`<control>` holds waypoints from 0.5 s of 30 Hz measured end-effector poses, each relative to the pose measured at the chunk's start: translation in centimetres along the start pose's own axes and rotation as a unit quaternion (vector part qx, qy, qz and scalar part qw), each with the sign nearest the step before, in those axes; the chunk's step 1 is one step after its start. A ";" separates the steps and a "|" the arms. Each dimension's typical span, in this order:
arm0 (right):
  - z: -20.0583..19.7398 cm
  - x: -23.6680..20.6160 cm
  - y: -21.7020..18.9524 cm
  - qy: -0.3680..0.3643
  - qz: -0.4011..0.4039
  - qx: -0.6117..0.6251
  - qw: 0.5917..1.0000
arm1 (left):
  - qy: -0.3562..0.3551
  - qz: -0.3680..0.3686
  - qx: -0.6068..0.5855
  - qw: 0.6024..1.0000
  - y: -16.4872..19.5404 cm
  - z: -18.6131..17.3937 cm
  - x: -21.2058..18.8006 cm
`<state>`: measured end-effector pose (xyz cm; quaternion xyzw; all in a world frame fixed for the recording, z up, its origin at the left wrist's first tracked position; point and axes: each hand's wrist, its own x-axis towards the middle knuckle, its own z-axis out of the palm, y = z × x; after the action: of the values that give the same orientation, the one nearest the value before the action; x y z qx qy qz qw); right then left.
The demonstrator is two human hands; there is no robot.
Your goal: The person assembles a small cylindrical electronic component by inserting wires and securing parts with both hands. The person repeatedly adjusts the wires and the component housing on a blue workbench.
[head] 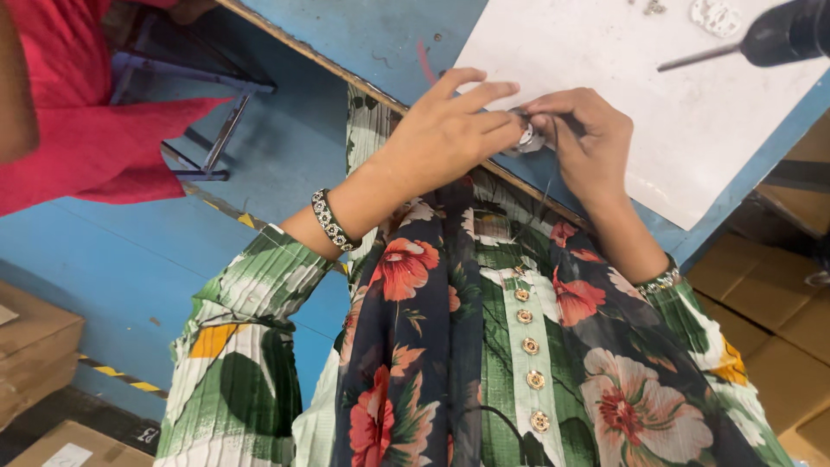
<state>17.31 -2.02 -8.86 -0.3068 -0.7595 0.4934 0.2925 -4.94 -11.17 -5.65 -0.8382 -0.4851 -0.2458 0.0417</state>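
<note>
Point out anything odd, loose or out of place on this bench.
Nothing looks damaged or spilled. Small bits and a white part lie loose at the far edge of the white sheet. Both hands, left and right, pinch a small white piece at the bench edge.

Factory/workshop floor w/ blue workbench point(363, 39), power screwdriver point(778, 35), cardboard boxes point(35, 346), hazard tape

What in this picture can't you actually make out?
Head view:
- The small white part: pinched between the left hand and right hand, mostly covered by fingertips; its kind is unclear.
- The dark power tool: its body is cut off by the right edge.
- Small bits on the white sheet: too small, cut by the top edge.
- The person in red: cut off at the left.
</note>
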 end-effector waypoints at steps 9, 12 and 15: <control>1.4 -0.2 0.9 0.076 0.025 0.010 0.997 | 0.005 -0.053 -0.105 0.993 1.4 0.4 0.1; 1.4 -0.4 0.9 0.088 0.023 -0.019 0.996 | -0.001 -0.072 -0.145 0.987 1.3 0.4 0.1; 1.5 -0.6 1.1 0.099 0.012 0.016 0.995 | 0.010 -0.088 -0.166 0.982 1.4 0.7 0.2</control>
<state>16.79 -2.95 -10.45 -0.3587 -0.7154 0.4760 0.3646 -3.42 -11.54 -5.89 -0.7848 -0.5091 -0.3343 -0.1148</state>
